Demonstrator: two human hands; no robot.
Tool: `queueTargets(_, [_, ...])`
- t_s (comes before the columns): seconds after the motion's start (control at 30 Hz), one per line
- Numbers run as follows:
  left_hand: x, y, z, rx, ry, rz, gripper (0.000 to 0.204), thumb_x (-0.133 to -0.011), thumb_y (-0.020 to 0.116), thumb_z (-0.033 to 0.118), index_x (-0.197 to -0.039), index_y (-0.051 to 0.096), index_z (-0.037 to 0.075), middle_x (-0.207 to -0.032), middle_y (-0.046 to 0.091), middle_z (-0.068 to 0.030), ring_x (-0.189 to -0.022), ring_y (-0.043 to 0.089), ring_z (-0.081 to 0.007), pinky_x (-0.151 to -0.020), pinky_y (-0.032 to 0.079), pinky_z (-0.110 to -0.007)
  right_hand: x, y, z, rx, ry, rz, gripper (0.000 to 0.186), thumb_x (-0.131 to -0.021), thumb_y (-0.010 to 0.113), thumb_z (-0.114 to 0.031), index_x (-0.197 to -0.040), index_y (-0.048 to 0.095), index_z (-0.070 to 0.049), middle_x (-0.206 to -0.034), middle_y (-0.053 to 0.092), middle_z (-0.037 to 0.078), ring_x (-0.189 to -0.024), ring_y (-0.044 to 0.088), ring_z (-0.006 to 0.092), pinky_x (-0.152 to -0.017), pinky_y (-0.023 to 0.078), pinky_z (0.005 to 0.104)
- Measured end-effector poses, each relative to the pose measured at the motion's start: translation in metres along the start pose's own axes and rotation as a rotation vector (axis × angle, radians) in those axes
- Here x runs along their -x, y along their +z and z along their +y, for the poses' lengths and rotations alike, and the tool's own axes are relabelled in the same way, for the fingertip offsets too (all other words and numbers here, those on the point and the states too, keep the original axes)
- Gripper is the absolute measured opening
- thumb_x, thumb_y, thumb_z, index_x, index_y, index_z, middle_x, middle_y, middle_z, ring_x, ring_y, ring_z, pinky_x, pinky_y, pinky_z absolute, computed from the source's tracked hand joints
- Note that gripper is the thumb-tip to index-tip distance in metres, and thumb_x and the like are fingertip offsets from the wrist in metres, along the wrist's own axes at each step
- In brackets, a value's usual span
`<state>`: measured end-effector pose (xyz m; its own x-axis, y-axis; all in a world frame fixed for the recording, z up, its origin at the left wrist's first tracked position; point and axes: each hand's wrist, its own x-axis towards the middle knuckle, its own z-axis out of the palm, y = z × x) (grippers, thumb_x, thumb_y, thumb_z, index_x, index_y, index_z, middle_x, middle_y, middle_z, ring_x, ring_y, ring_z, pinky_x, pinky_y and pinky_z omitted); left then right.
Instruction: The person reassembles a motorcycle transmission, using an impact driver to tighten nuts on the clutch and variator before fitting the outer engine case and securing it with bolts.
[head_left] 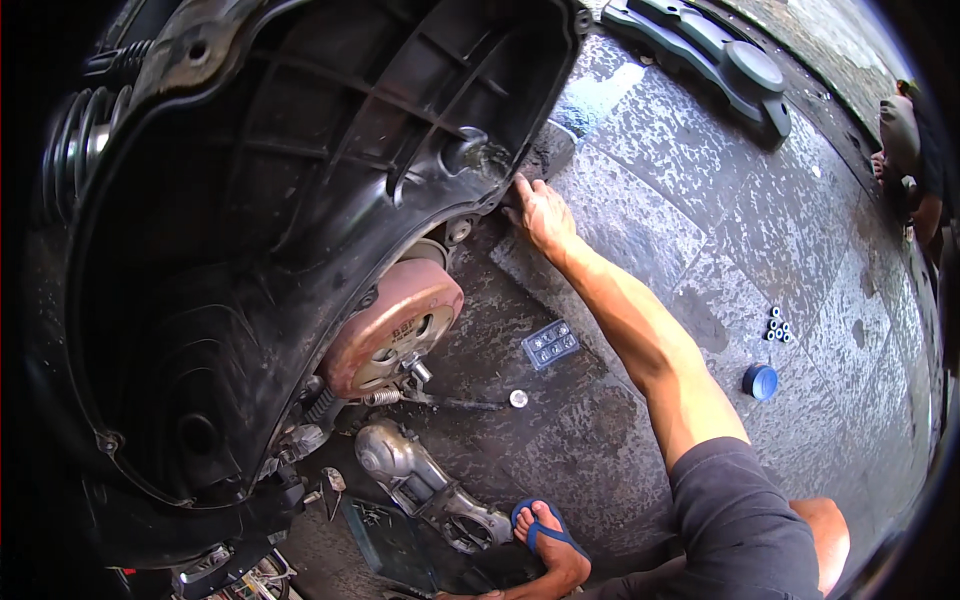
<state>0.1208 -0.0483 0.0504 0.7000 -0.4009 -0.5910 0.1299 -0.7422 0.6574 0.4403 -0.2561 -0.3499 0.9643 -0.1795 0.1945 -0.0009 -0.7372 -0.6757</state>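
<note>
My right hand (543, 217) reaches to the lower right edge of a large black plastic housing (270, 170), fingers bent at its rim beside a dark block (553, 152); what they hold, if anything, is hidden in shadow. Below the housing sit a rusty round clutch drum (380, 320) with a central bolt, a spring (383, 397) and a rod ending in a pale round piece (518, 399). My left hand is not in view.
A metal casing (390, 455) lies by my sandalled foot (545, 535), near a tray (375, 535). On the floor lie a clear parts box (550, 344), small rollers (778, 325), a blue round container (760, 381) and a grey cover (700, 65). Another person (905, 160) is at far right.
</note>
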Motion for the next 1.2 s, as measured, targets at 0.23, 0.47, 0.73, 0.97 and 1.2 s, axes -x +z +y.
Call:
queueTargets(0.23, [0.015,0.004,0.021,-0.136,0.091,0.0,0.05,-0.082,0.068,0.02,-0.125,0.055,-0.002,-0.107,0.061,-0.022,-0.095,0.063,-0.037,-0.081,0.052,-0.043,0.03,-0.029,0.006,-0.08,0.022,-0.127,0.063,-0.089,0.053,-0.017,-0.147,0.03,-0.015,-0.119,0.055,0.025,-0.11,0.056,0.0426,-0.093,0.046,0.0477])
queueTargets(0.47, [0.09,0.017,0.025,-0.242,0.35,0.224,0.048,-0.083,0.071,0.032,-0.115,0.059,-0.002,-0.106,0.067,-0.0169,-0.094,0.066,-0.0328,-0.079,0.053,-0.04,0.118,-0.036,-0.012,-0.005,-0.224,-0.151,0.017,-0.086,0.059,-0.018,-0.086,0.067,-0.002,-0.083,0.063,0.024,-0.081,0.061,0.0439,-0.071,0.049,0.0497])
queueTargets(0.73, [0.201,0.039,-0.053,0.044,0.476,1.301,0.028,-0.077,0.071,0.006,-0.104,0.066,0.0,-0.085,0.065,-0.0071,-0.063,0.055,-0.01,-0.061,0.046,-0.022,0.129,-0.148,-0.056,0.425,-0.44,-0.592,0.022,-0.081,0.062,-0.02,-0.075,0.068,0.001,-0.083,0.065,0.026,-0.079,0.064,0.043,-0.071,0.05,0.0507])
queueTargets(0.97, [0.208,0.143,-0.243,0.654,-0.12,1.5,0.016,-0.089,0.065,0.013,-0.1,0.066,0.002,-0.083,0.066,-0.0026,-0.072,0.06,-0.0081,-0.064,0.048,-0.025,0.112,-0.284,-0.016,0.806,-0.578,-0.535,0.026,-0.075,0.063,-0.024,-0.075,0.057,0.001,-0.078,0.058,0.022,-0.079,0.055,0.0435,-0.071,0.043,0.0516])
queueTargets(1.2, [0.151,0.314,-0.324,0.569,-0.436,1.224,0.027,-0.089,0.063,0.029,-0.083,0.068,0.003,-0.07,0.063,-0.0191,-0.064,0.063,-0.0346,-0.06,0.048,-0.042,0.182,-0.311,-0.019,0.902,-0.592,-0.927,0.04,-0.083,0.066,-0.053,-0.081,0.072,-0.013,-0.068,0.069,0.014,-0.063,0.067,0.0301,-0.06,0.052,0.0472])
